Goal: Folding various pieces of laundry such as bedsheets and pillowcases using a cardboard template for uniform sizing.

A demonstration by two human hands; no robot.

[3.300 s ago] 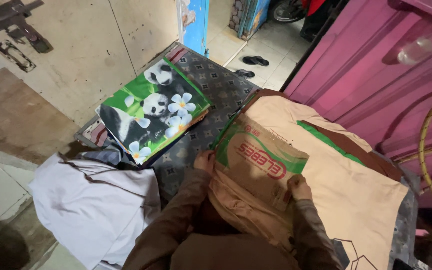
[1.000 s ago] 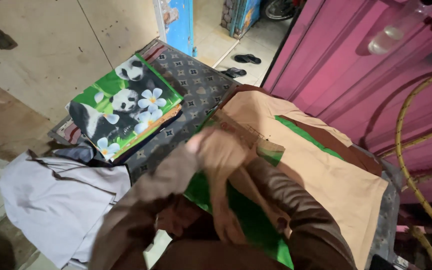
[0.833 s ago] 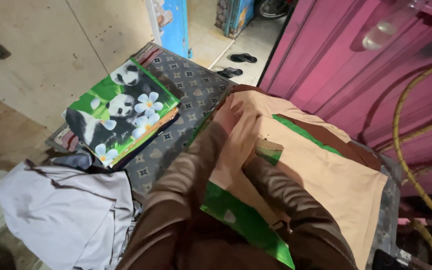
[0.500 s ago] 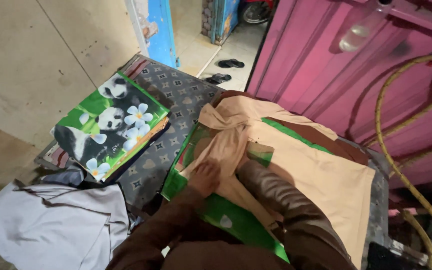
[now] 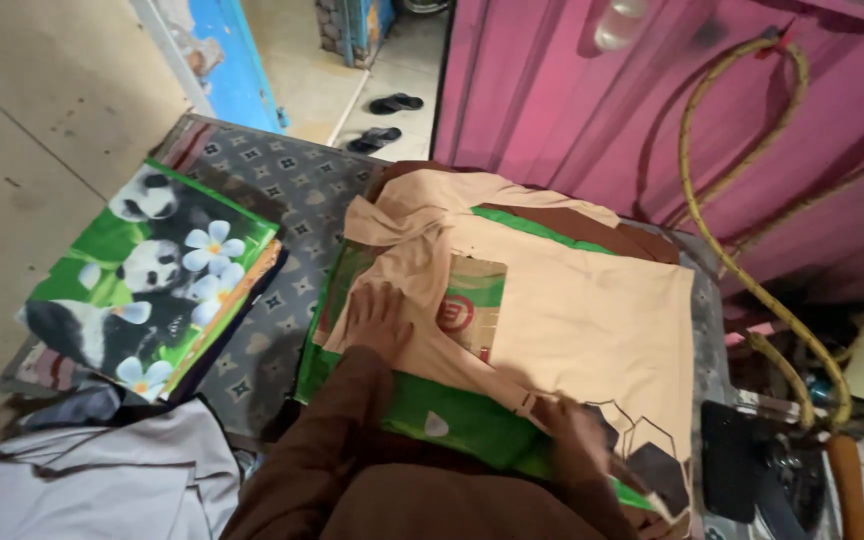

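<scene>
Near the middle of the frame a beige cotton garment [image 5: 562, 310] lies spread over a green plastic-looking sheet [image 5: 452, 420], both on a surface covered by a grey patterned cloth [image 5: 282, 190]. A piece of brown cardboard with a red and green print [image 5: 474, 312] sits on the garment at its centre. The left hand [image 5: 377, 318] lies flat with fingers spread on the garment's left sleeve, just beside the cardboard; its grip is released, pressing rather than holding. The right hand [image 5: 577, 445], low and right of centre, rests at the garment's lower hem; whether its fingers pinch the fabric I cannot tell, since the view is blurred there. To the left sits a folded stack of cloth printed with pandas and white flowers [image 5: 147, 280], and a crumpled white shirt [image 5: 92, 480] fills the lower left. A yellow hose [image 5: 712, 230] hangs on the pink corrugated wall [image 5: 552, 90] at right. The cardboard could slide off line under uneven pressure, leaving a crooked crease, and the slick green sheet might let the garment slip.
</scene>
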